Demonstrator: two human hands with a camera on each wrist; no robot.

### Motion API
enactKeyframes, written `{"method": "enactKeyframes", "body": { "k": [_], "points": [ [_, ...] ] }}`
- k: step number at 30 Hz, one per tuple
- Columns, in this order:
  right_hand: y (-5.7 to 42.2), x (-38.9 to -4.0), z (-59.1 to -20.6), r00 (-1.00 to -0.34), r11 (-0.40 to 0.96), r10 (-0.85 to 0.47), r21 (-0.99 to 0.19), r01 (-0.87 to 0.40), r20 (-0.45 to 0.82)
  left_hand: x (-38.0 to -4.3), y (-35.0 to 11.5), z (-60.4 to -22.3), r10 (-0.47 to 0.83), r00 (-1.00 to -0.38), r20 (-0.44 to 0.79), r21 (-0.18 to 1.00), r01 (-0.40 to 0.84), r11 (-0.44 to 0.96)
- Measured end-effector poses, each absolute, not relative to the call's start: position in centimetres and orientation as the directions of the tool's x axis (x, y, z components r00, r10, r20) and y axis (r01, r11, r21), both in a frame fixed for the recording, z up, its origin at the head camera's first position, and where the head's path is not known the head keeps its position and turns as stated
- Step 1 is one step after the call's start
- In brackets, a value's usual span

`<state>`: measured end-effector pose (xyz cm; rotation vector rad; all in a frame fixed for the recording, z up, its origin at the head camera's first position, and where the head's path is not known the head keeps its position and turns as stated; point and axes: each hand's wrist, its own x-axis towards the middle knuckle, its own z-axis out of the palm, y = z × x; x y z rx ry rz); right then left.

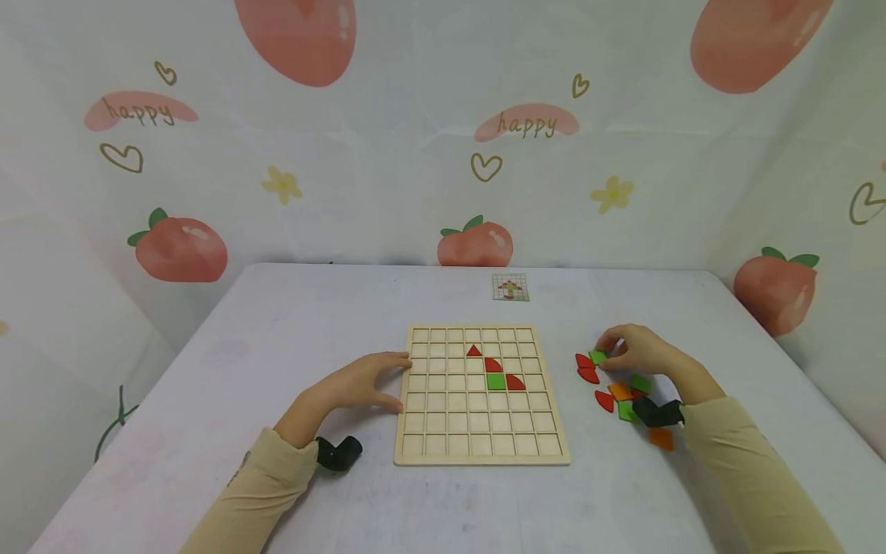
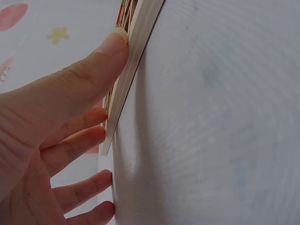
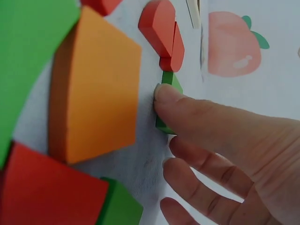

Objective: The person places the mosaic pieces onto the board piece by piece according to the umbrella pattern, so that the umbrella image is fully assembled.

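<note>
1. One thumb and a fingertip pinch a green piece (image 1: pixel 597 357) just right of the grid board (image 1: pixel 482 462), and that's the right hand (image 1: pixel 640 350); its lower fingers sit slightly apart, loosely bent.

2. What a neat little block! It looks light, stiff and sturdy, with a smooth face that probably slides easily on the white table (image 1: pixel 311 308). Best hold, I'd say: opposite side faces, thumb against one, fingertip against the other, flat top left free.

3. Over at the board's left edge, the left hand (image 1: pixel 356 382) touches the rim, thumb and fingers well apart, clamped on nothing. The board looks thin and rigid; light contact at that rim should steady it.

4. Between green piece and board lie two red pieces (image 1: pixel 588 375), side by side. Further down the board's right side there's a loose red piece (image 1: pixel 604 400), an orange piece (image 1: pixel 620 392) and other blocks, partly hidden by the wrist.

5. On the board itself: a red triangle (image 1: pixel 474 351), a green square (image 1: pixel 495 381) and two red quarter-rounds (image 1: pixel 515 382). Past its far edge, a small patterned card (image 1: pixel 510 287) lies flat.
</note>
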<state>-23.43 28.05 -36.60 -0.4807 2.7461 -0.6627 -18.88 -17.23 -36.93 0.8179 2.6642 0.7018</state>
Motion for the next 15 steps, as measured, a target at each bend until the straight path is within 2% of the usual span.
{"method": "enactKeyframes", "body": {
  "k": [9,15],
  "points": [
    [28.02,-23.3,-36.51,-0.914,0.854,-0.371,-0.448,-0.265,-0.166,-18.89,-17.28,-36.99,0.58,-0.807,-0.112,0.51,0.454,0.731],
    [27.78,-22.94,-36.13,-0.928,0.853,-0.36,-0.436,-0.286,-0.095,-18.92,-17.32,-37.15,0.582,-0.805,-0.113,0.511,0.455,0.729]
  ]
}}
